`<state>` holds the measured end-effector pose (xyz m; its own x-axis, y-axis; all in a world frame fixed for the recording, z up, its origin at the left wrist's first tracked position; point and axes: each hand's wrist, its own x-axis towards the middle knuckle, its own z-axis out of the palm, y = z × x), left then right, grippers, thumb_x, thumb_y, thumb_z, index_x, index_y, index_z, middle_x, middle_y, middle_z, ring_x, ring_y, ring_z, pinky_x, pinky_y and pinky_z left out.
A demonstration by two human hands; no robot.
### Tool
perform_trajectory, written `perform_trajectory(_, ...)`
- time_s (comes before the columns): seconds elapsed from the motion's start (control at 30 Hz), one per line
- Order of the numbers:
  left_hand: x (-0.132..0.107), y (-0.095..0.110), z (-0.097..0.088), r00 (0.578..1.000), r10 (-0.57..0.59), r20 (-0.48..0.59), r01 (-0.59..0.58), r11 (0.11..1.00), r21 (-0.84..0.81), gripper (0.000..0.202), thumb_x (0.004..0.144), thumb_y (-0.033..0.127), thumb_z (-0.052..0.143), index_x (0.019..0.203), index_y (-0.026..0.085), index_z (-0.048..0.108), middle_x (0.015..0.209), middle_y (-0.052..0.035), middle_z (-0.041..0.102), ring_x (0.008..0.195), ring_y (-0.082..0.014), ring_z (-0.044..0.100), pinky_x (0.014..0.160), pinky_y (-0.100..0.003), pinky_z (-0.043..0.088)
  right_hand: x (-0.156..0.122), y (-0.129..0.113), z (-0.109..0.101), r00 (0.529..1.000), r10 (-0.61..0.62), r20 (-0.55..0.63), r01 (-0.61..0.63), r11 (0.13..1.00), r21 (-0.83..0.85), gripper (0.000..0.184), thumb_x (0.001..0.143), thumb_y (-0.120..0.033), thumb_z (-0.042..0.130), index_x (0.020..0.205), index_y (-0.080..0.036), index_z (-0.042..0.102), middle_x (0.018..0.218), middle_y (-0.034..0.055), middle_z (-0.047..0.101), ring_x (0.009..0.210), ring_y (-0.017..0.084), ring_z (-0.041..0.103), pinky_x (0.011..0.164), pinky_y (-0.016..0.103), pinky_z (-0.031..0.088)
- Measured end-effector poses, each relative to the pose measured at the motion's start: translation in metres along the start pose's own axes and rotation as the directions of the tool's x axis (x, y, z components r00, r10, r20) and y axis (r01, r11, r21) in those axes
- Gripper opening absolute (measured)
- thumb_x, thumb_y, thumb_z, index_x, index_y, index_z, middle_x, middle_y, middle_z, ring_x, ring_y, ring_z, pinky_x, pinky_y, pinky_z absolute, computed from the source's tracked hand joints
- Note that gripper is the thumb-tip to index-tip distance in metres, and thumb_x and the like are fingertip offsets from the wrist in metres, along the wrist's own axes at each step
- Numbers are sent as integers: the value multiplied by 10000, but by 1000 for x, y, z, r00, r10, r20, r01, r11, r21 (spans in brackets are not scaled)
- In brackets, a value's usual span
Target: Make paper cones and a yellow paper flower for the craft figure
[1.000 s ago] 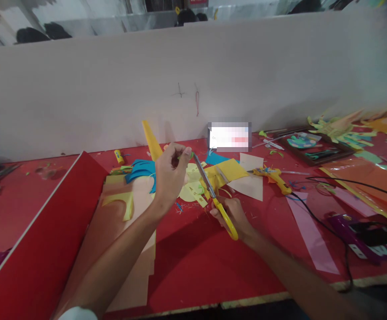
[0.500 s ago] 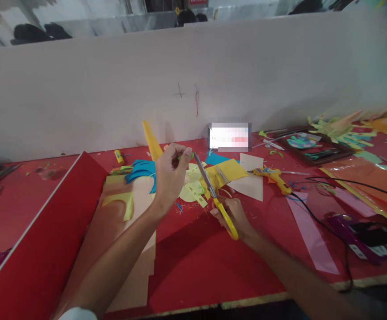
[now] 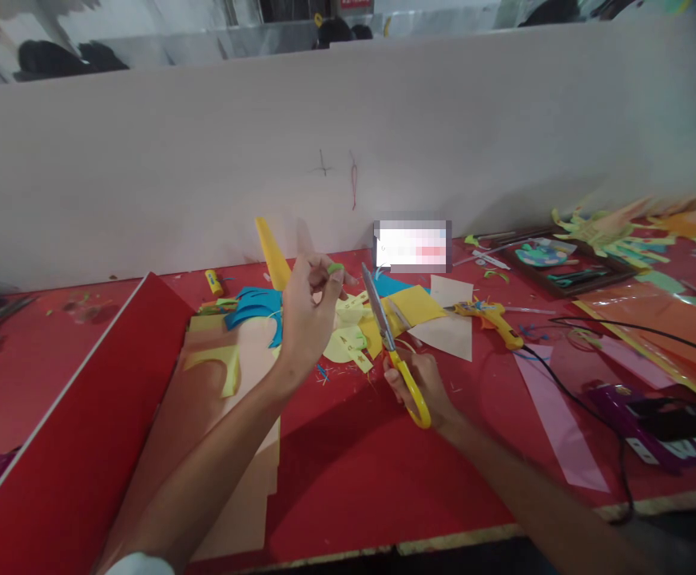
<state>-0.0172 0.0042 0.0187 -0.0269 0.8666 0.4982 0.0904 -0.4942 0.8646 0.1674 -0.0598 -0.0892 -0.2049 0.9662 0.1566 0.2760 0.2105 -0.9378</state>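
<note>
A small green paper piece (image 3: 336, 267) is pinched between the thumb and fingers of my left hand (image 3: 308, 311), raised above the red table. My right hand (image 3: 416, 379) grips yellow-handled scissors (image 3: 408, 385) with the blades pointing up and away. The blade tips stand a little to the right of the green piece, apart from it. Below and between my hands lie pale yellow-green paper cutouts (image 3: 343, 343), and a yellow paper sheet (image 3: 416, 307) lies behind the scissors. Blue fringed paper (image 3: 256, 307) sits left of my left hand.
A yellow glue gun (image 3: 497, 319) with a black cable lies to the right. A red board (image 3: 84, 399) and tan sheets (image 3: 236, 511) occupy the left. A phone (image 3: 412, 246) leans on the white partition (image 3: 173, 176). A dark tray (image 3: 554, 275) stands at the back right.
The scissor blades have moved slightly right, away from the green piece. My left hand has turned a little, and more of the green paper shows.
</note>
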Motion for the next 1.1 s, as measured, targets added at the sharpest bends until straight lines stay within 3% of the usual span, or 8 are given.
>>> perform_trajectory(0.13, 0, 0, 0, 999, 47, -13, -45, 993, 108, 105, 971, 227, 619, 905, 222, 537, 876, -14, 652, 812, -130, 624, 766, -279, 500, 0, 1, 0, 1000, 2, -12, -2, 1000, 5, 551, 892, -742, 568, 680, -238, 507, 507, -22, 491, 463, 139, 455, 423, 255, 331)
perform_trajectory(0.27, -1, 0, -1, 997, 76, -3, -73, 974, 216, 136, 962, 228, 637, 837, 207, 586, 801, 7, 568, 734, -115, 517, 676, -265, 415, 0, 1, 0, 1000, 3, -1, -3, 999, 36, 558, 909, -749, 547, 695, -234, 510, 512, -24, 487, 457, 134, 454, 432, 259, 336)
perform_trajectory(0.57, -3, -4, 1, 998, -27, 55, 17, 986, 167, 281, 996, 380, 632, 788, 207, 552, 670, 23, 534, 612, -108, 469, 567, -272, 348, 0, 7, 5, 1000, 12, -20, -9, 993, 122, 544, 878, -745, 610, 742, -228, 508, 554, -51, 435, 480, 109, 368, 434, 244, 272)
perform_trajectory(0.73, -4, -4, 1, 997, -22, 72, 8, 984, 177, 252, 996, 352, 631, 795, 207, 585, 675, 17, 578, 635, -114, 514, 594, -273, 379, 2, 17, 12, 995, -82, -53, 90, 983, 159, 532, 936, -740, 538, 905, -210, 584, 719, -2, 568, 575, 133, 465, 530, 271, 385)
perform_trajectory(0.83, -2, -5, 1, 996, -1, 87, -11, 990, 138, 183, 981, 310, 642, 834, 204, 617, 725, 8, 632, 688, -118, 575, 641, -265, 436, 3, 26, 17, 991, -123, -59, 131, 976, 174, 567, 948, -769, 489, 952, -211, 589, 752, 4, 565, 612, 146, 481, 562, 285, 400)
perform_trajectory(1.1, -4, -7, 5, 993, -27, 117, 22, 999, 47, 138, 978, 307, 645, 891, 209, 605, 786, -8, 664, 732, -130, 610, 684, -273, 474, 2, 26, 14, 997, -57, 45, 47, 979, 200, 622, 935, -807, 485, 967, -199, 613, 759, 6, 564, 579, 127, 455, 530, 273, 360)
